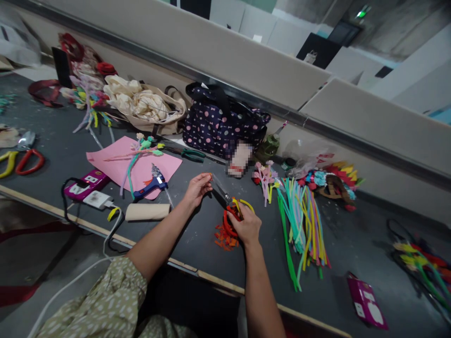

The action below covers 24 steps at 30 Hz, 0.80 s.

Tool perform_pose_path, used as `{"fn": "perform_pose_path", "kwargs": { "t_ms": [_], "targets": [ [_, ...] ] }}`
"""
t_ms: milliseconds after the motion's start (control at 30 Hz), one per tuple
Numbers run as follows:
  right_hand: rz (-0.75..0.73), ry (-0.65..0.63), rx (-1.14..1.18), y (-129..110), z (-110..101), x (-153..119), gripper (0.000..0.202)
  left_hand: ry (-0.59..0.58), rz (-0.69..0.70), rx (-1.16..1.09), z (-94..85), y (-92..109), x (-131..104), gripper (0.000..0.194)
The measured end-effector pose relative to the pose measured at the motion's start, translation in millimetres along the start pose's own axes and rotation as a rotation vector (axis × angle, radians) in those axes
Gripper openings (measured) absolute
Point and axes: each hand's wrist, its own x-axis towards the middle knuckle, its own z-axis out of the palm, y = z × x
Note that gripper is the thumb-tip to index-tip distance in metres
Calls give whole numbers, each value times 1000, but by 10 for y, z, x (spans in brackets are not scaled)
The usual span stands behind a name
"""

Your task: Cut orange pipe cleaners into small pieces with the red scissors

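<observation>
Right in the middle of the frame, there are the scissors, one yellow loop and one red, blades pointing up and left, held above the dark table. The right hand has them, fingers curled firmly round the loops, the forearm rising almost upright from the bottom edge, right of centre, with a slight lean left. How far the blades are parted, I can't tell from here.

Over to the left hand, just left of centre: thumb and fingers pinched close together, with what looks like a small orange bit at the tips, right beside the blade ends. That forearm slants up from the lower left, bare beyond a spotted green sleeve, the wrist level with the elbow's line.

Straight below the scissors, a scatter of orange scraps on the tabletop. Right of the right hand, a sheaf of coloured pipe cleaners fans downward. And left of centre, a blue glue gun on a pink sheet, a pale cardboard roll just below it.
</observation>
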Motion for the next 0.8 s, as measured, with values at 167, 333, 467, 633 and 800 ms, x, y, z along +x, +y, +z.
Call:
{"fn": "perform_pose_path", "kwargs": {
  "t_ms": [167, 333, 467, 633, 800],
  "targets": [
    [0, -13, 11, -20, -17, 6, 50, 21, 7, -5, -13, -21, 20, 26],
    [8, -1, 30, -34, -33, 12, 48, 10, -1, -27, -6, -8, 11, 26],
    [0, -4, 43, -28, -21, 4, 49, 7, -10, -13, -5, -10, 12, 27],
    [-9, 6, 49, -21, -10, 3, 49, 21, -10, 0, -9, -30, 18, 24],
    [-32, 10, 52, 9, 14, -1, 49, 19, -4, -8, 3, -29, 11, 23]
  ]
}}
